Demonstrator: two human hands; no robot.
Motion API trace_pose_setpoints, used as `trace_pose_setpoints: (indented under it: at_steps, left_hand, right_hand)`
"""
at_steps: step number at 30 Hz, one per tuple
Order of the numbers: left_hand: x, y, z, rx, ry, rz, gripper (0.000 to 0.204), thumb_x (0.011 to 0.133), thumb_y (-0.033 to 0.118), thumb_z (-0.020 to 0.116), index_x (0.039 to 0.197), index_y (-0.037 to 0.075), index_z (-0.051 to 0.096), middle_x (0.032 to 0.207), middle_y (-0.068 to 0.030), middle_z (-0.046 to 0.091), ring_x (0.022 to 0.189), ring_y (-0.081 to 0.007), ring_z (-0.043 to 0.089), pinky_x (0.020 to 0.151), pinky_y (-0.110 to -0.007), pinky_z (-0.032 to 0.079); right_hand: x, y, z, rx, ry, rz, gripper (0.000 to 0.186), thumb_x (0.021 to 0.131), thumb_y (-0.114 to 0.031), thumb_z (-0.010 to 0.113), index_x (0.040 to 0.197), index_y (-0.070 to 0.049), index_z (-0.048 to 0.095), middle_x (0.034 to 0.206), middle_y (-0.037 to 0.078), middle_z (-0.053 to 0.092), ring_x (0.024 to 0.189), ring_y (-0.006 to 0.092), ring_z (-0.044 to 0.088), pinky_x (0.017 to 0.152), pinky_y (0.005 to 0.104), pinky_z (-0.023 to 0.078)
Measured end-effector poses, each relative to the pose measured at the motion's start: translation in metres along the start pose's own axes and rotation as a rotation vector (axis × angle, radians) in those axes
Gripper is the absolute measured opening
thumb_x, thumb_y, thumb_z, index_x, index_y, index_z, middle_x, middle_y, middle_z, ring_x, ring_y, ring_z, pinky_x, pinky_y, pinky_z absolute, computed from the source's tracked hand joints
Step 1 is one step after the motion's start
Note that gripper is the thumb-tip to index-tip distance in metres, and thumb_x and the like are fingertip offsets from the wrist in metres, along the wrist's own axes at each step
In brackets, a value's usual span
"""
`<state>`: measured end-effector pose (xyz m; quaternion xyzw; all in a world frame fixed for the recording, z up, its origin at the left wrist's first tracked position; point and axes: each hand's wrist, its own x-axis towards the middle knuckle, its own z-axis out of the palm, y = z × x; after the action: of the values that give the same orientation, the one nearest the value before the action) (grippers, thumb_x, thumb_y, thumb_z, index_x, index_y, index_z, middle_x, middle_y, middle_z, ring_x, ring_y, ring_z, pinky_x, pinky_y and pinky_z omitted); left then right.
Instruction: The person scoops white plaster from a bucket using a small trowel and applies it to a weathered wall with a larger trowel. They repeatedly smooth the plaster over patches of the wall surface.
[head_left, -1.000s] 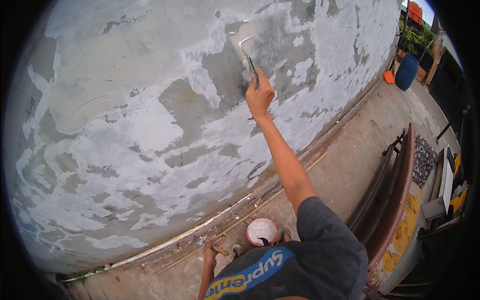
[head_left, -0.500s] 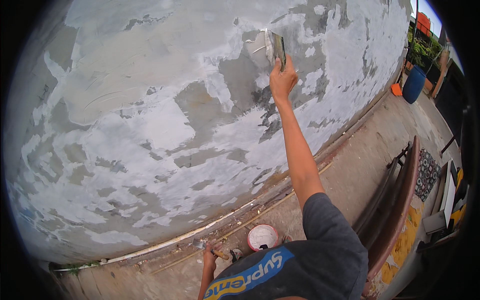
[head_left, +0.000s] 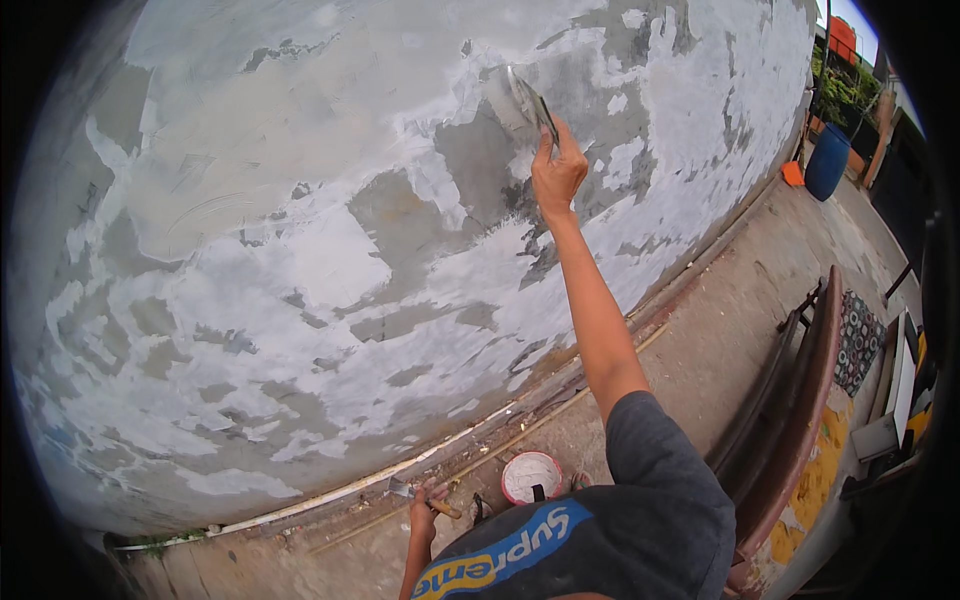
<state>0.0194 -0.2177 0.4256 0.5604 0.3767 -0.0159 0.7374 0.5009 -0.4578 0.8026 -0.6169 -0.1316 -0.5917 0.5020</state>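
Concrete floor (head_left: 700, 330) edges a patched gray wall (head_left: 300, 250), a paste bucket (head_left: 505, 485) near its base.
The left grip (head_left: 424, 510) clamps a wooden-handled scraper (head_left: 446, 509); the raised right grip (head_left: 560, 174) clamps a flat blade (head_left: 527, 98) against the wall; open floor runs toward a blue barrel (head_left: 828, 162).

Reads as one word in large lettering (head_left: 505, 555); stands on blue-and-yellow band (head_left: 500, 550) across front of dark T-shirt (head_left: 650, 520).

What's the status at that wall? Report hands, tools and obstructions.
Right hand gripping flat blade at patchy wall. Left hand holding wooden-handled scraper, low. Bucket by feet. Nothing seen blocking the blade.
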Motion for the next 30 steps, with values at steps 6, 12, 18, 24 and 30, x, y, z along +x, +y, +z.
trace_pose_setpoints:
  at_steps: [6, 12, 18, 24, 30]
  left_hand:
    - [-0.011, -0.010, -0.013, -0.038, 0.041, -0.039, 0.049, 0.102, 0.042, 0.026, 0.127, 0.009, 0.052, 0.114, -0.0163, 0.066, 0.104, -0.0248, 0.063, 0.083, -0.037, 0.050]
    - [-0.016, -0.002, -0.017, -0.009, 0.033, -0.047, 0.050, 0.102, 0.044, 0.027, 0.129, 0.008, 0.050, 0.114, -0.0177, 0.065, 0.106, -0.0272, 0.062, 0.082, -0.039, 0.051]
    - [-0.019, 0.000, -0.025, -0.023, 0.051, -0.036, 0.052, 0.102, 0.045, 0.028, 0.130, 0.005, 0.048, 0.117, -0.0190, 0.063, 0.106, -0.0285, 0.062, 0.080, -0.040, 0.053]
    - [-0.025, -0.015, -0.046, -0.001, 0.067, -0.063, 0.052, 0.102, 0.043, 0.028, 0.130, 0.004, 0.048, 0.116, -0.0194, 0.063, 0.106, -0.0285, 0.062, 0.081, -0.040, 0.052]
    - [-0.015, 0.000, -0.037, 0.047, 0.032, -0.054, 0.053, 0.102, 0.044, 0.027, 0.130, 0.005, 0.050, 0.116, -0.0183, 0.064, 0.107, -0.0273, 0.061, 0.084, -0.040, 0.051]
  right_hand:
    - [-0.006, -0.013, 0.007, -0.100, -0.060, 0.021, 0.025, 0.088, -0.008, 0.060, 0.111, -0.010, 0.067, 0.093, 0.016, 0.069, 0.080, 0.0304, 0.065, 0.066, 0.0356, 0.048]
    - [-0.048, -0.022, 0.003, 0.105, -0.177, -0.126, 0.035, 0.081, 0.005, 0.060, 0.111, -0.012, 0.069, 0.099, 0.007, 0.071, 0.083, 0.0265, 0.066, 0.072, 0.0324, 0.051]
    - [-0.046, -0.010, 0.024, -0.065, 0.000, -0.116, 0.052, 0.074, 0.008, 0.056, 0.121, -0.011, 0.064, 0.116, 0.010, 0.066, 0.101, 0.0294, 0.065, 0.084, 0.0357, 0.052]
    - [-0.110, -0.024, 0.033, -0.088, -0.118, -0.153, 0.060, 0.070, 0.013, 0.054, 0.123, -0.013, 0.063, 0.127, 0.012, 0.059, 0.118, 0.0295, 0.057, 0.098, 0.0356, 0.049]
    - [-0.119, -0.025, -0.027, 0.139, -0.380, -0.054, 0.049, 0.078, 0.011, 0.056, 0.121, -0.011, 0.064, 0.117, 0.012, 0.066, 0.105, 0.0273, 0.065, 0.088, 0.0334, 0.052]
